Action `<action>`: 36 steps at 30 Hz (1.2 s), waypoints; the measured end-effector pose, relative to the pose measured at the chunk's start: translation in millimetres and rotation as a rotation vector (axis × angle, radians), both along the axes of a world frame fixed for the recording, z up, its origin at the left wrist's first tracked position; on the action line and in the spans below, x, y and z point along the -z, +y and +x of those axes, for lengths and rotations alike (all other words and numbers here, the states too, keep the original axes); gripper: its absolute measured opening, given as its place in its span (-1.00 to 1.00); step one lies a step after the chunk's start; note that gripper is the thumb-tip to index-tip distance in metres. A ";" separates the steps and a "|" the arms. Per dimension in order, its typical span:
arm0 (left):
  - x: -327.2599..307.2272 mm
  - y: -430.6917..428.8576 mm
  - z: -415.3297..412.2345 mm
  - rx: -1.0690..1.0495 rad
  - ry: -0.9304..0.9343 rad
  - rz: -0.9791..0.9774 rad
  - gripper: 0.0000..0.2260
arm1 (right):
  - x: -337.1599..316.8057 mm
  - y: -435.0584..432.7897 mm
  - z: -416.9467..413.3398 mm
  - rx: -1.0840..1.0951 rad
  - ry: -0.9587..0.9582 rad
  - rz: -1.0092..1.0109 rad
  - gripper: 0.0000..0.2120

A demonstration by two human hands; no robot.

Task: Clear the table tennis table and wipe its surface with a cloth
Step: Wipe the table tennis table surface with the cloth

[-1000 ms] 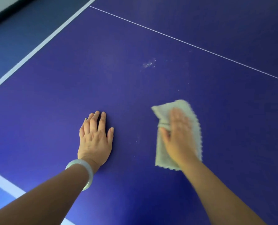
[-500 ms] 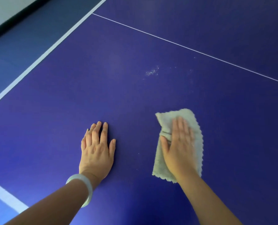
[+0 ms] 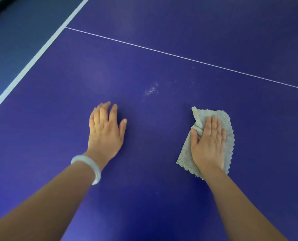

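The dark blue table tennis table (image 3: 162, 42) fills the view. A pale grey-green cloth (image 3: 184, 153) with a scalloped edge lies flat on it at centre right. My right hand (image 3: 209, 143) presses down on the cloth with straight fingers, the thumb against a bunched fold. My left hand (image 3: 106, 129) rests flat on the bare table to the left, fingers straight, a pale bangle on the wrist. A small patch of whitish specks (image 3: 151, 90) sits on the surface just beyond and between the two hands.
A thin white centre line (image 3: 179, 57) crosses the table diagonally beyond the hands. The white edge stripe (image 3: 35, 57) runs along the table's left side, with dark blue floor (image 3: 14, 40) past it.
The view has shifted, so the edge stripe and centre line sit lower and further right. The right hand with the cloth has slid slightly right, away from the left hand. The specks remain.
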State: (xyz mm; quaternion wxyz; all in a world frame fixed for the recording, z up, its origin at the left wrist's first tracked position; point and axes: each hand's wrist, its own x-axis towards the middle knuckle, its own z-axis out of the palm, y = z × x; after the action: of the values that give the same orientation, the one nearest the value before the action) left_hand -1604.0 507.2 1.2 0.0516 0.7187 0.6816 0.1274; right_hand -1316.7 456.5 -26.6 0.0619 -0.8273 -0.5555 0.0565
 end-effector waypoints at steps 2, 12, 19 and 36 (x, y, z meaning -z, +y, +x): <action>9.0 34.2 -4.0 -0.016 0.028 -0.049 -0.50 | 1.2 17.5 4.8 0.073 0.002 0.021 -0.31; 21.5 47.2 -0.3 -0.033 0.123 -0.049 -0.47 | -6.6 106.8 -20.7 -0.277 0.064 0.013 -0.33; 24.2 47.3 -0.9 -0.036 0.133 -0.028 -0.43 | -8.2 170.4 61.6 0.034 0.112 0.074 -0.35; 21.7 47.0 0.7 -0.048 0.177 -0.079 -0.43 | -14.4 177.7 28.4 -0.580 0.311 0.071 -0.43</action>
State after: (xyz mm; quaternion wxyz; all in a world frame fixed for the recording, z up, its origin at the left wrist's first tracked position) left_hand -1603.3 554.2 -20.5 0.0163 0.7080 0.7050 0.0377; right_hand -1288.3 634.2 -12.2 0.1563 -0.6133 -0.7535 0.1779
